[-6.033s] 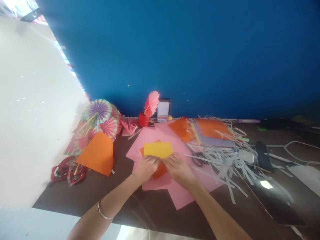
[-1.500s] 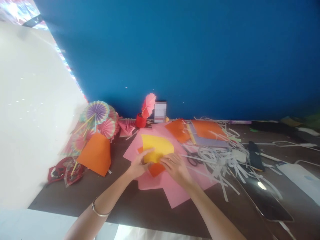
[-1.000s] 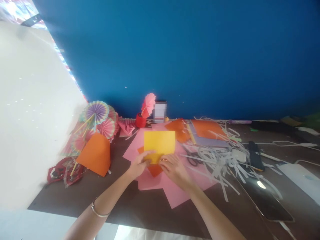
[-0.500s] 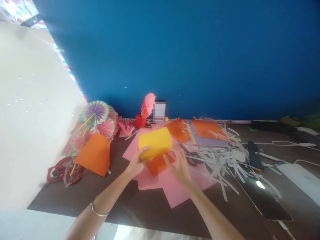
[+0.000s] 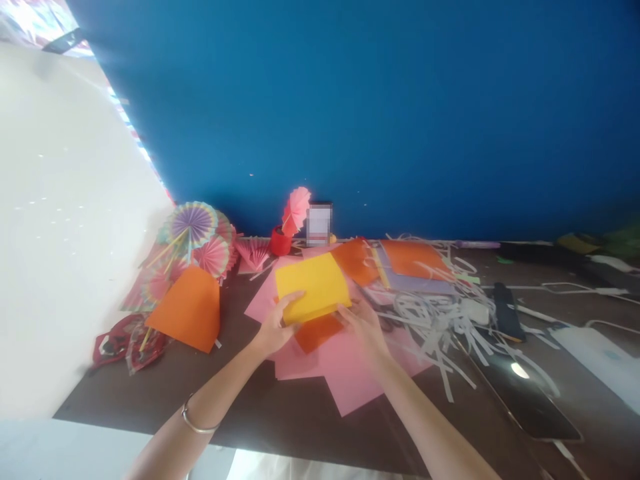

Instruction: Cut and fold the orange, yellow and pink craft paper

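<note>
Over pink sheets (image 5: 347, 383), the left hand (image 5: 273, 331) is pinching yellow paper (image 5: 317, 283), the right hand (image 5: 365, 325), earlier spread, now pinching its corner.

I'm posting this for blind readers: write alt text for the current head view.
A person's left hand holds a yellow sheet over orange paper and pink paper on a dark table, with the right hand at the sheet's near edge. Fans are on the left and white strips on the right; behind is a blue wall.
</note>
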The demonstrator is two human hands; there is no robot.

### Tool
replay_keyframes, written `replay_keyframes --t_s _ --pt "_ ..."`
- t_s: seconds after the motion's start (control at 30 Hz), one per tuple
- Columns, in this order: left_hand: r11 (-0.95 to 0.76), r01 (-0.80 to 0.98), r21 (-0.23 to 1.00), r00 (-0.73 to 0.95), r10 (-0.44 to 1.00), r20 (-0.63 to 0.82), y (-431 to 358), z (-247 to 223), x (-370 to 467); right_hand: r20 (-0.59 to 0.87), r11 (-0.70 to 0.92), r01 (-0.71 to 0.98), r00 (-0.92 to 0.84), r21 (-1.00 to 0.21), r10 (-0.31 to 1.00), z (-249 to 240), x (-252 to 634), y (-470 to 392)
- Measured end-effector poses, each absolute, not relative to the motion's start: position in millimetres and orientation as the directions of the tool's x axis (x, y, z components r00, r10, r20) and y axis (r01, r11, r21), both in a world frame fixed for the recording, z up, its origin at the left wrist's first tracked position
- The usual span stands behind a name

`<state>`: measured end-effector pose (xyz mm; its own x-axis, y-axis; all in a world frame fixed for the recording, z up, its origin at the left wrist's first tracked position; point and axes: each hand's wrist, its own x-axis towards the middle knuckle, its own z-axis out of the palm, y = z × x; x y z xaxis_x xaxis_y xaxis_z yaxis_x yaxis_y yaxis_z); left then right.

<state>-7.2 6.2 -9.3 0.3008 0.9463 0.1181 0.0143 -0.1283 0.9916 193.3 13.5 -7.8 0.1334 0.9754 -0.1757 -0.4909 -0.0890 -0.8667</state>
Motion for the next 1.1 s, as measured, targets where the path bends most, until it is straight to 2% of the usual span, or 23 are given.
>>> replay_keyframes --t_s 0.33,0.43,0.57,0.67,0.77,0.93,1.0,1.1 --pt "-0.019 -0.127 0.992 0.286 0.957 0.055 5.7 -8.8 -4.5 -0.211 -0.136 -0.54 0.079 -0.831 0.974 -7.7 196.3 14.2" --pt "0.042 -0.243 0.969 0.279 0.96 0.029 4.5 -3.0 -3.5 -0.218 -0.135 -0.535 0.095 -0.834 0.971 -8.7 198.4 14.5" --pt "0.108 -0.409 0.906 0.204 0.979 -0.025 12.6 -3.0 -8.7 -0.18 -0.094 -0.535 0.111 -0.84 0.977 -9.6 202.2 15.4" --pt "0.155 -0.426 0.891 0.142 0.984 -0.103 23.4 -7.7 -16.0 -0.132 -0.056 -0.511 0.114 -0.858 0.985 -6.8 203.8 15.6" --pt "0.22 -0.411 0.885 0.153 0.973 -0.171 30.0 -9.2 -22.2 -0.097 -0.04 -0.42 0.115 -0.907 0.989 -3.0 204.7 15.2" --pt "0.257 -0.356 0.898 0.209 0.959 -0.192 29.7 -5.5 -27.6 -0.134 -0.095 -0.301 0.112 -0.949 0.985 0.6 205.7 13.7" --pt "0.248 -0.234 0.94 0.231 0.954 -0.194 28.3 -5.6 -28.5 -0.136 -0.118 -0.239 0.062 -0.964 0.989 2.5 206.7 13.4" --pt "0.061 0.084 0.995 0.204 0.976 -0.077 26.3 -7.4 -28.7 -0.099 -0.094 -0.157 0.021 -0.983 0.995 5.2 214.5 16.0"
